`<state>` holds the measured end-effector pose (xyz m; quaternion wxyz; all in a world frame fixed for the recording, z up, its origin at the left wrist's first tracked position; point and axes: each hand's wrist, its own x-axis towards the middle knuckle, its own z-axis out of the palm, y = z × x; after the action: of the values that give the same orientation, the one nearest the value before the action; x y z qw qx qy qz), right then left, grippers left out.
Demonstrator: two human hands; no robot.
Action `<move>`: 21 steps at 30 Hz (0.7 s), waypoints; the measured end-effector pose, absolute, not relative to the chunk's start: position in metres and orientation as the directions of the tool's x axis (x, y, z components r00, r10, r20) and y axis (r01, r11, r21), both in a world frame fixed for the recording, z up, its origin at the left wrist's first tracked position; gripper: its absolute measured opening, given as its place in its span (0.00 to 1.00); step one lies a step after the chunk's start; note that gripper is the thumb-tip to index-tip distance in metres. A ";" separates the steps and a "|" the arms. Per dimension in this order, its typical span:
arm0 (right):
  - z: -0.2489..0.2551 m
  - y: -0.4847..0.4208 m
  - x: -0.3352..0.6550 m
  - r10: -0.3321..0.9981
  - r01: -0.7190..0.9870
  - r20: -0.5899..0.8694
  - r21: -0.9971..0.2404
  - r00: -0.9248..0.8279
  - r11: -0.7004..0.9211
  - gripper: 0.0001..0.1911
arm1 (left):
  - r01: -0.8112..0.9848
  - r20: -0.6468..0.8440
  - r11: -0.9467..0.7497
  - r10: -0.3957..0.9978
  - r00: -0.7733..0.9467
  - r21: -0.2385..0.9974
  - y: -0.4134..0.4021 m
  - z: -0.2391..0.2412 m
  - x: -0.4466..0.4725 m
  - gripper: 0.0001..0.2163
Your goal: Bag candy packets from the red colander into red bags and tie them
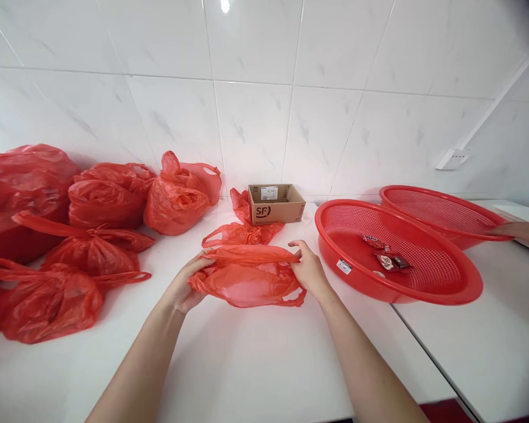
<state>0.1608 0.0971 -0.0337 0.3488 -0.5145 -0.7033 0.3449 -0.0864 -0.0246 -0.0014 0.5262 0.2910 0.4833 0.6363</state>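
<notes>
A flat, empty red plastic bag (247,279) lies on the white counter in front of me. My left hand (186,288) grips its left edge with the fingers curled. At the bag's upper right corner my right hand (307,270) pinches the mouth between thumb and fingers. A second empty red bag (240,233) lies just behind it. To the right sits a red perforated basin (423,288) holding a few small wrapped snacks (385,255).
Several filled, knotted red bags (110,197) crowd the left side of the counter. A small open cardboard box (277,204) stands against the tiled wall. Behind the first basin, a second red basin (445,211) is touched by another person's hand (522,234) at the right edge.
</notes>
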 end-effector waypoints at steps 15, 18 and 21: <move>-0.016 0.087 0.168 0.790 -0.060 -0.071 -0.989 -0.609 -0.135 0.40 | -0.300 -0.142 -0.004 0.876 -0.461 0.954 -0.018 -0.016 -0.100 0.19; -0.015 0.089 0.171 0.702 -0.097 -0.037 -0.984 -0.711 -0.151 0.20 | -0.335 -0.162 -0.017 0.851 -0.499 0.942 -0.015 -0.019 -0.114 0.15; -0.023 0.090 0.166 0.722 0.080 -0.056 -0.997 -0.690 -0.001 0.14 | -0.362 -0.181 0.000 0.867 -0.465 0.932 -0.014 -0.017 -0.113 0.12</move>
<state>0.1663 0.0898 -0.0235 0.2513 -0.3034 -0.6607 0.6389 -0.1128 -0.0145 -0.0172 0.4608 0.2351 0.5366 0.6667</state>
